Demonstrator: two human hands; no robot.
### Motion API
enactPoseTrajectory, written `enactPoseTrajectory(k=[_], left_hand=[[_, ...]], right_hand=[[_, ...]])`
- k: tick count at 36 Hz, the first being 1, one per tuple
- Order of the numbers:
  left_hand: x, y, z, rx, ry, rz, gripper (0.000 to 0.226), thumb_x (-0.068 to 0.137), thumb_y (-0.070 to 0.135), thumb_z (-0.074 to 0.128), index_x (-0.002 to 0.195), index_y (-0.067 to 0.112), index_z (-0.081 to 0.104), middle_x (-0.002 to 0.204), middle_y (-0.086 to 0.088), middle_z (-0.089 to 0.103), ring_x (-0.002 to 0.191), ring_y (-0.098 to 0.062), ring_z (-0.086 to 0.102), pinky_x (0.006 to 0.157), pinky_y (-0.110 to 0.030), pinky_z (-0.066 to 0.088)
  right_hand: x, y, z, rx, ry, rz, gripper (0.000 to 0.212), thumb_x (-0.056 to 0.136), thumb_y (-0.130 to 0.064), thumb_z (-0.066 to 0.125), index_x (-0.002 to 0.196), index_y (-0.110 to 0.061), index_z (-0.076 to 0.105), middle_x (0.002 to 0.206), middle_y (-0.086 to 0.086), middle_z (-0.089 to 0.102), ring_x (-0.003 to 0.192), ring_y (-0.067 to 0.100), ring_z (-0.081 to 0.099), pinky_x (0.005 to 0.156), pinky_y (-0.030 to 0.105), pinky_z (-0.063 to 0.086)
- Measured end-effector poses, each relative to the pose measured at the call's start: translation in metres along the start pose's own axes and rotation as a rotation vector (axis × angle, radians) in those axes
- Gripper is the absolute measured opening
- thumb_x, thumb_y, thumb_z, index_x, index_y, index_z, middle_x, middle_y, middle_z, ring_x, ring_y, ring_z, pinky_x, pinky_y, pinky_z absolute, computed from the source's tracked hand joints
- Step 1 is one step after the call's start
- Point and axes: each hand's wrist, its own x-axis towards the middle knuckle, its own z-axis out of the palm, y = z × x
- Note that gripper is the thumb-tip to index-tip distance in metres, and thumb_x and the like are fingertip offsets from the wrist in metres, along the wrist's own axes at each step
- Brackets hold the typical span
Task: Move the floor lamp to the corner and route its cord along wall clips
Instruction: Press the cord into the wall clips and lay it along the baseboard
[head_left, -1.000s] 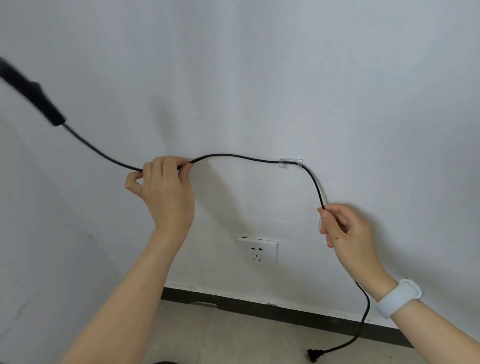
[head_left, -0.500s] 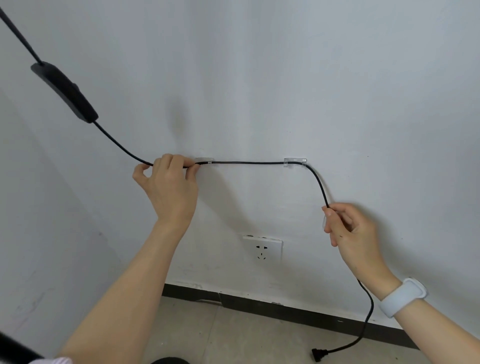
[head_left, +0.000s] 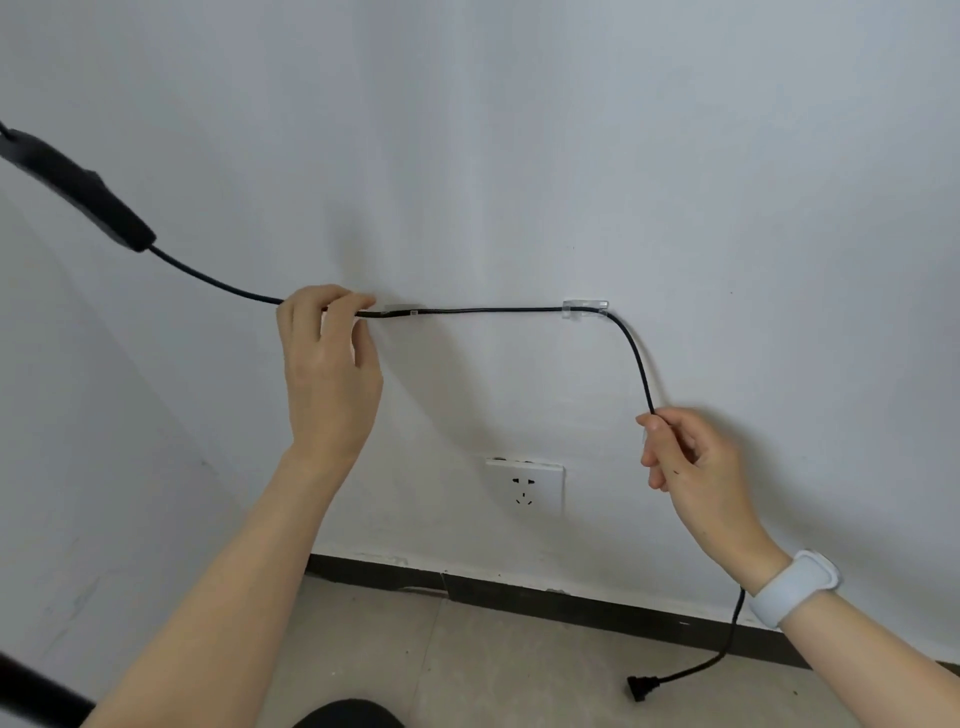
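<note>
A thin black lamp cord runs level along the white wall through two clear clips: a left clip and a right clip. My left hand pinches the cord just left of the left clip. Past the right clip the cord bends down into my right hand, which grips it. Below that hand the cord hangs to the floor and ends in a black plug. An inline switch sits on the cord at the upper left. A dark pole crosses the bottom left corner.
A white wall socket is mounted below the cord between my hands. A dark skirting board runs along the wall's foot above a beige tiled floor. The side wall meets this wall at the left.
The sagging loop between my left hand and the right clip has been pulled straight and now sits in the left clip. The inline switch has swung into view at the upper left.
</note>
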Motion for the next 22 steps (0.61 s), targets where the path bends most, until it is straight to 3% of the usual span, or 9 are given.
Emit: enactPoseTrajectory(k=[5, 11, 14, 16, 18, 22], left_hand=[[-0.025, 0.005, 0.005, -0.086, -0.017, 0.001, 0.026, 0.086, -0.008, 0.048, 0.107, 0.001, 0.061, 0.108, -0.022, 0.057, 0.107, -0.026, 0.045, 0.096, -0.013, 0.032], [-0.044, 0.014, 0.008, -0.144, -0.055, -0.155, 0.023, 0.085, 0.000, 0.050, 0.107, 0.003, 0.060, 0.106, -0.017, 0.058, 0.103, -0.025, 0.051, 0.092, -0.010, 0.034], [-0.063, 0.041, 0.017, -0.233, -0.220, -0.143, 0.021, 0.085, 0.007, 0.052, 0.103, 0.008, 0.061, 0.102, -0.009, 0.062, 0.099, -0.024, 0.056, 0.088, -0.029, 0.044], [-0.079, 0.065, 0.029, -0.321, -0.377, -0.154, 0.020, 0.085, 0.011, 0.053, 0.103, 0.010, 0.062, 0.102, -0.005, 0.064, 0.099, -0.022, 0.057, 0.087, -0.037, 0.046], [-0.093, 0.089, 0.042, -0.424, -0.518, -0.226, 0.021, 0.087, 0.015, 0.056, 0.107, 0.012, 0.062, 0.103, -0.002, 0.063, 0.099, -0.018, 0.057, 0.089, -0.038, 0.046], [-0.105, 0.126, 0.065, -0.564, -0.636, -0.338, 0.022, 0.086, 0.026, 0.061, 0.105, 0.016, 0.065, 0.095, 0.001, 0.064, 0.083, -0.013, 0.058, 0.081, -0.032, 0.048]], right_hand=[[-0.014, 0.015, -0.002, -0.007, -0.044, 0.035, 0.021, 0.093, -0.021, 0.045, 0.087, -0.030, 0.062, 0.064, 0.000, 0.057, 0.059, 0.009, 0.055, 0.056, 0.013, 0.048], [-0.021, 0.029, -0.007, -0.065, -0.075, 0.037, 0.025, 0.095, -0.023, 0.040, 0.089, -0.038, 0.059, 0.067, 0.000, 0.057, 0.068, 0.012, 0.056, 0.069, 0.030, 0.047], [-0.025, 0.038, -0.006, -0.093, -0.143, 0.064, 0.025, 0.095, -0.021, 0.038, 0.093, -0.036, 0.058, 0.070, 0.000, 0.058, 0.070, 0.009, 0.056, 0.073, 0.027, 0.047], [-0.029, 0.045, -0.006, -0.114, -0.189, 0.092, 0.026, 0.096, -0.019, 0.038, 0.096, -0.034, 0.059, 0.071, -0.001, 0.059, 0.069, 0.002, 0.056, 0.071, 0.014, 0.044], [-0.033, 0.052, -0.007, -0.132, -0.225, 0.116, 0.025, 0.096, -0.018, 0.038, 0.100, -0.028, 0.061, 0.071, -0.003, 0.060, 0.069, -0.003, 0.056, 0.068, 0.005, 0.040], [-0.040, 0.063, -0.014, -0.182, -0.311, 0.179, 0.024, 0.097, -0.021, 0.038, 0.102, -0.032, 0.059, 0.076, -0.002, 0.062, 0.073, 0.000, 0.058, 0.071, 0.003, 0.039]])
